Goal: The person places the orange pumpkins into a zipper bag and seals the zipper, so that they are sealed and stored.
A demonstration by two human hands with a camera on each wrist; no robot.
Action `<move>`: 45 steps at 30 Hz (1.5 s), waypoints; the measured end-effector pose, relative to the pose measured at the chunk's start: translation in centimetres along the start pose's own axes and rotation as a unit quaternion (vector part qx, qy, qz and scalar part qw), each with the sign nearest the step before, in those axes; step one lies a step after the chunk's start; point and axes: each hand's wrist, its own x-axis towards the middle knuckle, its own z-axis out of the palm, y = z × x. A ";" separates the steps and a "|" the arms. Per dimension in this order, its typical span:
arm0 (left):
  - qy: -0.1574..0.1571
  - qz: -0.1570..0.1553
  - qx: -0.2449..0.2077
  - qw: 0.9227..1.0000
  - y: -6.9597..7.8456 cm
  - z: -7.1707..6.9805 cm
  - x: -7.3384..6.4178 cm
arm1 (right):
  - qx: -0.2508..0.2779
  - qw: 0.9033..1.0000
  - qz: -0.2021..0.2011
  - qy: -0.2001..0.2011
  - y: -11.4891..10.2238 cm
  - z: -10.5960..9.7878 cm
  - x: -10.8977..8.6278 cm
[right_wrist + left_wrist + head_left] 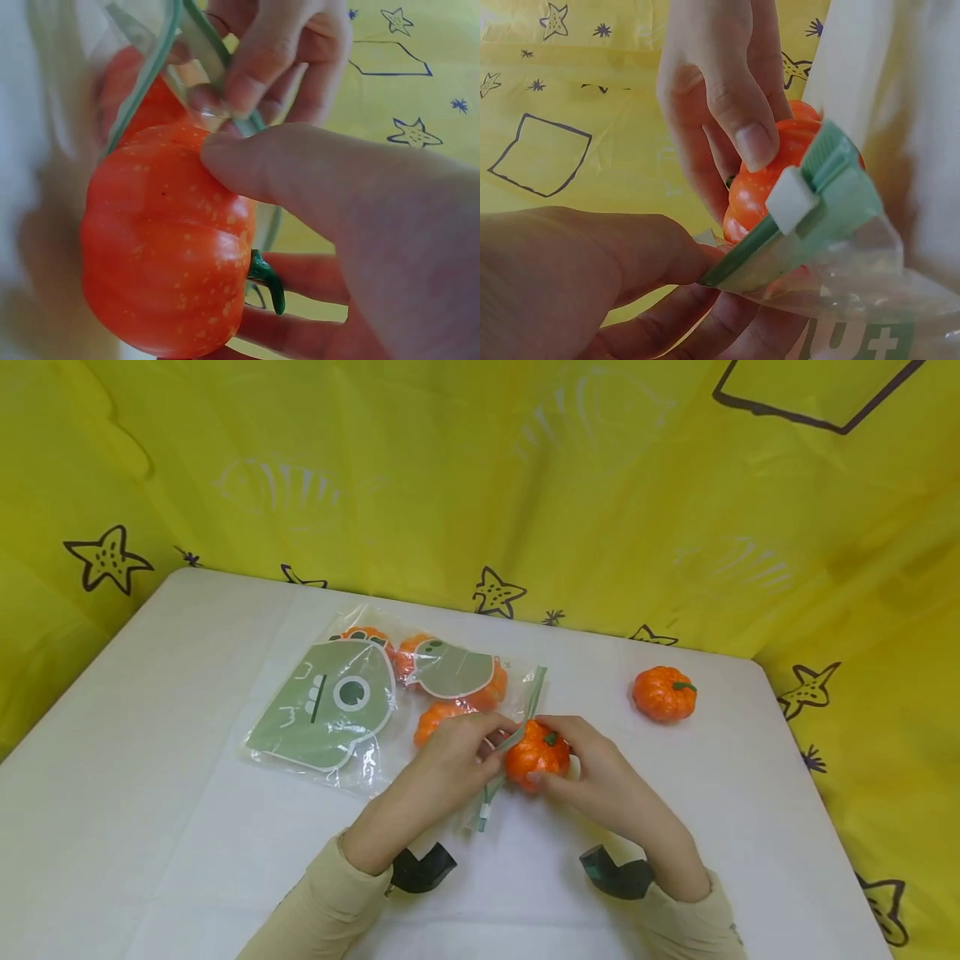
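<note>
A small orange toy pumpkin (536, 760) with a green stem is held in my right hand (603, 768), thumb on the near side and fingers round the far side. It sits right at the mouth of a clear zip bag (300, 735) printed with a green one-eyed cartoon. My left hand (457, 752) pinches the green zip edge of that bag between thumb and fingers, which spreads the mouth apart. A white slider (791, 201) shows at one end of the zip in the left wrist view. Several other pumpkins (432, 723) lie inside the bag, partly hidden by the print.
Another orange pumpkin (664, 694) stands on the white table (720, 827), back right of my hands. Behind the table hangs a yellow curtain (420, 485) with starfish and fish drawings. Black wrist mounts (423, 868) jut inward below both hands.
</note>
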 end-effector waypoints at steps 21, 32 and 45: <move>-0.004 -0.004 -0.007 1.000 0.4 0.7 0.1 | 0.092 0.993 0.053 -0.047 1.2 0.4 0.6; -0.012 -0.010 -0.023 1.000 0.6 1.0 -0.1 | 0.103 0.994 0.018 -0.021 0.9 2.1 1.4; 0.009 0.008 -0.008 1.000 0.9 1.1 -0.1 | 0.082 0.995 -0.024 -0.053 1.1 1.6 1.1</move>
